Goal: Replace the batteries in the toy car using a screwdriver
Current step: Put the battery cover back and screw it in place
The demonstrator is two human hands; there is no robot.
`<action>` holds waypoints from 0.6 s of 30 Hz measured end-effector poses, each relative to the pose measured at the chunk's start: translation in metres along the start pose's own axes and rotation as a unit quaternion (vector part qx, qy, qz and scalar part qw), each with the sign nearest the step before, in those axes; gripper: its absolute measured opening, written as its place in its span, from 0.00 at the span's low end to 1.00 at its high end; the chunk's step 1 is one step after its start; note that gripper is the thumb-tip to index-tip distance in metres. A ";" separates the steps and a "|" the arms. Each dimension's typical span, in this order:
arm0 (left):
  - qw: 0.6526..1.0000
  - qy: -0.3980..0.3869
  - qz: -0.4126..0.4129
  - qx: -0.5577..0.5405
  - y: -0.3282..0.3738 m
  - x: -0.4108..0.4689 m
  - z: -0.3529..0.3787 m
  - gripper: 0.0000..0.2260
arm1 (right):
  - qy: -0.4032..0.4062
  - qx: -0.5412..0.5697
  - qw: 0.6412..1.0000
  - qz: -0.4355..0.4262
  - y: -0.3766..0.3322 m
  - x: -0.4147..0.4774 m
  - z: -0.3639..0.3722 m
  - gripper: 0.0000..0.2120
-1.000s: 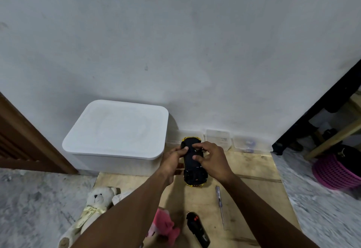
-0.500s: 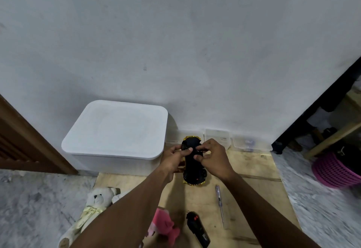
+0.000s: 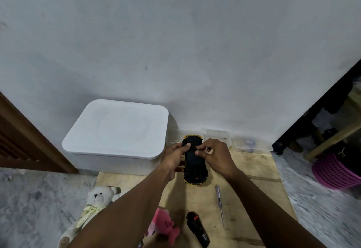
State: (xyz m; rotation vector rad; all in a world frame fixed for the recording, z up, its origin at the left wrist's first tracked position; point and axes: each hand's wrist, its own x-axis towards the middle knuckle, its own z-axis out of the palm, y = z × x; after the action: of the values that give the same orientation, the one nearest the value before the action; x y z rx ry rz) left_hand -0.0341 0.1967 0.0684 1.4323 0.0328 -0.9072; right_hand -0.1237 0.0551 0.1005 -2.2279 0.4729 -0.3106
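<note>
Left grip (image 3: 174, 157) clamps the flipped toy car (image 3: 194, 166), right grip (image 3: 215, 155) pinches at its underside. I'd brace it firmly; the screwdriver (image 3: 220, 203) sits nearby.

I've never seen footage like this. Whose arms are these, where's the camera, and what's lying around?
No machine here: these are a person's bare arms, filmed by one wide-angle camera worn on the head, looking down. The left hand grips the toy car, black underside up; the right hand pinches at that underside with curled fingers, at what exactly I cannot tell. On the wooden board lie an untouched screwdriver, a black remote and a pink plush toy. A white teddy bear and a white lidded box sit to the left.
</note>
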 end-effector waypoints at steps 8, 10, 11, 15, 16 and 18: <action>1.000 -0.021 0.009 0.006 0.002 -0.001 -0.006 0.17 | 0.017 0.060 0.997 0.034 0.002 0.002 0.002 0.08; 0.999 -0.037 0.015 0.025 0.002 0.000 -0.007 0.19 | 0.016 0.072 0.996 0.046 0.007 0.002 0.002 0.08; 0.998 -0.042 0.015 0.033 0.003 0.000 -0.007 0.19 | 0.016 0.073 0.996 0.047 0.010 0.002 0.002 0.07; 0.998 -0.043 0.012 0.033 0.003 -0.001 -0.006 0.17 | 0.026 0.089 0.995 0.041 0.013 0.000 0.004 0.06; 0.999 -0.040 0.013 0.032 0.002 -0.001 -0.005 0.18 | 0.030 0.095 0.994 0.041 0.013 -0.001 0.004 0.06; 0.999 -0.034 0.013 0.030 0.000 -0.001 -0.004 0.18 | 0.053 0.121 0.989 0.066 0.014 0.000 0.005 0.08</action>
State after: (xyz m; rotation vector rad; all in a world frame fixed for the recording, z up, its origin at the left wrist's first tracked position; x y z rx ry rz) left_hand -0.0326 0.2004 0.0677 1.4537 -0.0641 -0.9421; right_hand -0.1248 0.0503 0.0866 -1.9416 0.6038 -0.3951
